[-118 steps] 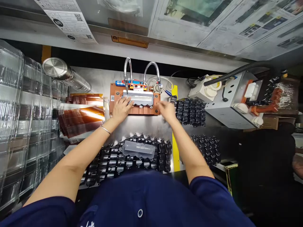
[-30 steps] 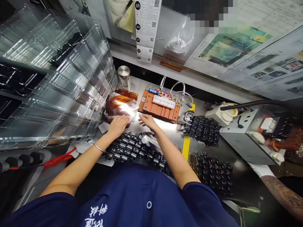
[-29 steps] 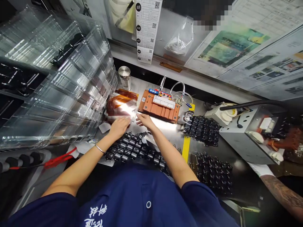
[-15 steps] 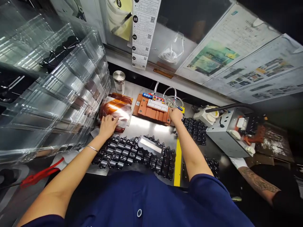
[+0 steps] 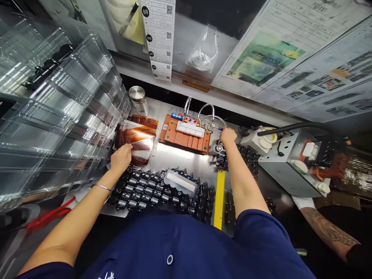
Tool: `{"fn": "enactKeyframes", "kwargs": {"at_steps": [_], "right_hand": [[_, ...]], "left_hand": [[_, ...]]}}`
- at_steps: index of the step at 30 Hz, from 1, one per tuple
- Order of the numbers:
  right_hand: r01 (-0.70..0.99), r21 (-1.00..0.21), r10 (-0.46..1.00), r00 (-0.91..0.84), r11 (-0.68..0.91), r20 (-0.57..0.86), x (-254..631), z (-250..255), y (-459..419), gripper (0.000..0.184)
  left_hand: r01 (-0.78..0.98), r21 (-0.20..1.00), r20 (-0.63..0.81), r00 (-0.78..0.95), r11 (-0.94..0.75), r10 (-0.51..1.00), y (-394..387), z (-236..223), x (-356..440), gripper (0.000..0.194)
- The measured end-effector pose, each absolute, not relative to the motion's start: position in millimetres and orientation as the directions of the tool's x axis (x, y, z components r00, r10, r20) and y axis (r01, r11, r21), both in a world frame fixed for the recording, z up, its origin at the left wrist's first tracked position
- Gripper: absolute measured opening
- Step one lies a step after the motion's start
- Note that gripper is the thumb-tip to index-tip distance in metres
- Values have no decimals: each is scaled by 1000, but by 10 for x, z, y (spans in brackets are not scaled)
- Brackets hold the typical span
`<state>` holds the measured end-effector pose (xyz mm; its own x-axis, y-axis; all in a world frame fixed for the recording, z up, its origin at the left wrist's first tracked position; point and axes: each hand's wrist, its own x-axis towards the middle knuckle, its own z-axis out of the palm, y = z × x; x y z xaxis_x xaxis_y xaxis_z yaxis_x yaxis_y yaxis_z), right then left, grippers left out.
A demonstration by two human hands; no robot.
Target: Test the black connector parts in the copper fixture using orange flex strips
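My left hand [image 5: 121, 158] is at the left front of a stack of shiny amber film sheets [image 5: 143, 137], its fingers drawn together on a sheet there; the fingertips are partly hidden. My right hand [image 5: 228, 136] is closed at the right of an orange-brown fixture block [image 5: 165, 136], around the end of a thin lever with a blue handle [image 5: 221, 129]. A white perforated strip [image 5: 190, 129] lies across the block. Metal hoses [image 5: 213, 112] rise behind it, beside a blue-handled tool [image 5: 176, 116].
Rows of black moulded parts [image 5: 139, 190] lie in front, with a dark piece bearing a pale strip [image 5: 180, 182] on top. Clear plastic trays [image 5: 95, 89] are stacked at left. A lidded jar [image 5: 138, 101] stands behind the films. Another person's tattooed arm [image 5: 328, 224] is beside a grey machine [image 5: 286, 170].
My right hand has moved right, from the block's right edge to the lever's end. My left hand has drawn back left across the films, its spread fingers now curled.
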<state>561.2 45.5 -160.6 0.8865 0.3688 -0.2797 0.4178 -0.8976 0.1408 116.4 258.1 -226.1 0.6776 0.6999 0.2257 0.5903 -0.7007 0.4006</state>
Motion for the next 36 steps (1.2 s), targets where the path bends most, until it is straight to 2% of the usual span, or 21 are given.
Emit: {"fn": "enactKeyframes", "kwargs": {"at_steps": [2,4,6,7,9,11,14,16,18,19,20,21,23,25,26,29,31,34,36], "right_hand": [[414,-38,407,867,-910,-287,5274,-1609,481,30],[377,-371,511,765,-849,-392,4822,-1638,531,31],[149,-658,593,610,-738,-527,4335,-1680,615,36],[1,-728,614,539,-685,-577,4103,-1699,669,38],[-253,-752,644,397,-608,-654,3696,-1727,795,35],[-384,-719,664,289,-579,-690,3386,-1749,919,25],[-350,-731,656,326,-585,-681,3098,-1792,1041,19],[-173,-795,658,475,-582,-585,2999,-1831,1061,22],[39,-825,659,622,-564,-422,2950,-1862,1045,35],[86,-818,644,665,-569,-378,2938,-1871,1030,47],[64,-806,619,677,-589,-398,2930,-1875,1014,59],[-25,-788,592,646,-615,-483,2924,-1873,1000,70],[-267,-710,569,445,-652,-691,2912,-1858,981,80],[-370,-680,617,288,-633,-732,2896,-1836,974,82],[-354,-719,657,296,-598,-693,2889,-1824,975,82],[-234,-844,751,386,-482,-536,2892,-1782,984,81],[-260,-848,804,281,-462,-524,2919,-1738,984,74],[-337,-818,856,61,-466,-513,2967,-1642,963,56],[-300,-867,896,77,-398,-438,2999,-1567,936,48]], "left_hand": [[558,427,302,653,-712,694,2469,-2187,1158,27],[506,442,361,656,-741,663,2318,-2130,1152,26],[447,445,418,662,-776,622,2166,-2104,1144,25],[414,443,445,668,-795,596,2099,-2103,1137,24],[328,443,493,688,-834,532,1991,-2113,1111,24],[237,465,506,719,-853,476,1920,-2122,1061,25],[157,550,499,726,-820,474,1861,-2109,939,25],[162,613,506,671,-773,542,1833,-2081,843,25],[206,673,510,566,-710,648,1798,-2038,763,24],[233,707,502,500,-668,706,1776,-2014,738,23],[252,743,486,433,-620,759,1751,-1988,725,22],[260,783,459,369,-564,808,1724,-1963,725,20],[245,872,362,258,-423,896,1664,-1916,760,18],[171,953,221,181,-252,958,1606,-1870,823,17],[111,981,140,164,-160,976,1580,-1844,857,16],[-125,983,-103,237,136,966,1527,-1723,928,14],[-224,917,-232,375,331,897,1519,-1603,938,16],[-212,812,-324,612,544,721,1558,-1413,926,26],[-182,753,-340,715,632,611,1606,-1321,950,36]]}}
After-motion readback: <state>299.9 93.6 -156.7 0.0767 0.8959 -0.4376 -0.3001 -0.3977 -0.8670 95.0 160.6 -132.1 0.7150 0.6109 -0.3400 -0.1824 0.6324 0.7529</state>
